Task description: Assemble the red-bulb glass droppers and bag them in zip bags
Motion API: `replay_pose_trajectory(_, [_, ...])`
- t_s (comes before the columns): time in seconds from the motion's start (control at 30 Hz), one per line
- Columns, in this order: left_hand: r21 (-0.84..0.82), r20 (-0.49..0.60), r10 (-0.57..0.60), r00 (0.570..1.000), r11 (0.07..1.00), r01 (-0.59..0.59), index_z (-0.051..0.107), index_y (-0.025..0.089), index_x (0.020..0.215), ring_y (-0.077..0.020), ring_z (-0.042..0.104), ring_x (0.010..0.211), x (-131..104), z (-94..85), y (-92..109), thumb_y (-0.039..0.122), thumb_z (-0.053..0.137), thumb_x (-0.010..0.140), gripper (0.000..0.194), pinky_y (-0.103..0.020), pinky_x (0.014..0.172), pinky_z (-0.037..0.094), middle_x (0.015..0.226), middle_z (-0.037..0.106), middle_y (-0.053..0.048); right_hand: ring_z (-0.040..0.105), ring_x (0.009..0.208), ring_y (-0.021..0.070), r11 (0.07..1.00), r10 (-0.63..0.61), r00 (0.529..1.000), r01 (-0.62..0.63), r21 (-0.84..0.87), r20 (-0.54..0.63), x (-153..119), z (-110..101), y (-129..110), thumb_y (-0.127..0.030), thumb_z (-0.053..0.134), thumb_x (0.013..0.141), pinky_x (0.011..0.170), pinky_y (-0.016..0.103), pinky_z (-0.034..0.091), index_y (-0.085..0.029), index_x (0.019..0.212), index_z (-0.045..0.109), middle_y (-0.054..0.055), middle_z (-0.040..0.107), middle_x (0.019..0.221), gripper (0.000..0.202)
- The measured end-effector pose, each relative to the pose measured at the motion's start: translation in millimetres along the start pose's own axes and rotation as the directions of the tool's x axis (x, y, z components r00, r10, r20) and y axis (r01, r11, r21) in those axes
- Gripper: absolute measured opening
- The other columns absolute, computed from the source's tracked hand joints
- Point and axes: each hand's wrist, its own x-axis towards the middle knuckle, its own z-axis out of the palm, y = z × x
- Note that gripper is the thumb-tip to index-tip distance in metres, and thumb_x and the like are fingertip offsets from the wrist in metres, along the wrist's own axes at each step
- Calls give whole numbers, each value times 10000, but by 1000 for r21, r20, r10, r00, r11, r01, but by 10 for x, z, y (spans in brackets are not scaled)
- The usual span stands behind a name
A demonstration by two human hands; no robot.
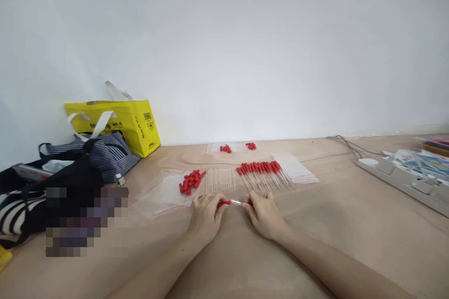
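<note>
My left hand (207,212) pinches a red rubber bulb (224,203), its open end pointing right. Between the fingers of my right hand (264,214) is a clear glass dropper tube (236,202), whose wide end meets or nearly meets the bulb; whether it is inside, I cannot tell. Beyond my left hand lies a pile of loose red bulbs (191,182) on plastic bags (159,191). Several bare glass tubes (220,179) are lined up beside it. Further right, droppers with red bulbs fitted (263,170) lie in a row, near my right fingers.
White plastic bags (294,168) lie right of the row. More red bulbs (225,148) rest on a bag near the wall. At left stand a yellow bag (140,126), a striped bag (115,159) and a black bag (70,182). A power strip (403,184) lies at right.
</note>
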Motion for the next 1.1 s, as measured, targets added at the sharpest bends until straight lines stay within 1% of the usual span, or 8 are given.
replay_pose_trajectory(0.07, [-28,3,-12,1000,1000,12,526,217,815,-178,549,825,-2,-7,14,241,401,837,130,-424,878,244,830,633,7,544,665,140,1000,-12,1000,12,15,2,-12,-8,-27,-213,336,877,662,273,220,-184,764,438,-9,627,745,155])
replay_pose_trajectory(0.23, [-128,6,-59,998,990,59,562,221,858,-186,568,816,-21,-23,60,275,394,835,178,-402,832,321,851,656,-17,524,629,133,996,-38,999,38,79,-2,-57,-18,-81,-217,337,873,649,259,229,-189,752,457,-17,613,703,173])
replay_pose_trajectory(0.43, [-165,-50,-52,997,985,43,595,214,809,-185,582,768,-22,-42,79,285,412,813,196,-394,807,356,795,669,-22,499,590,118,989,-75,997,76,130,-8,-69,15,-86,-244,343,867,643,247,239,-188,714,463,-21,586,643,202])
replay_pose_trajectory(0.57, [-166,-51,-27,998,986,18,586,211,779,-178,583,732,-33,-65,94,290,419,806,187,-394,806,344,756,662,-9,483,580,110,985,-136,991,137,107,-22,-62,-24,-66,-225,349,860,644,248,217,-185,723,479,-20,587,646,193])
replay_pose_trajectory(0.73, [-119,-44,37,998,992,-42,574,202,749,-170,575,728,-48,-88,121,278,399,818,203,-399,832,307,731,656,-7,471,589,109,968,-252,967,252,-14,-21,-28,-107,-31,-197,347,852,651,267,187,-184,746,513,-3,602,695,197])
replay_pose_trajectory(0.93, [-51,-71,130,989,990,-134,568,202,728,-169,571,714,-62,-79,109,277,392,821,213,-385,834,290,688,635,-1,463,606,118,963,-266,964,266,-52,-3,-7,-130,-29,-203,344,845,654,274,179,-181,740,527,11,596,695,213])
replay_pose_trajectory(1.1, [-33,-81,178,981,983,-181,558,199,719,-159,566,685,-75,-74,115,275,392,824,210,-372,812,287,673,630,2,449,580,112,959,-282,958,282,-11,-48,-20,-91,-63,-192,323,840,642,270,178,-171,722,511,7,583,667,223])
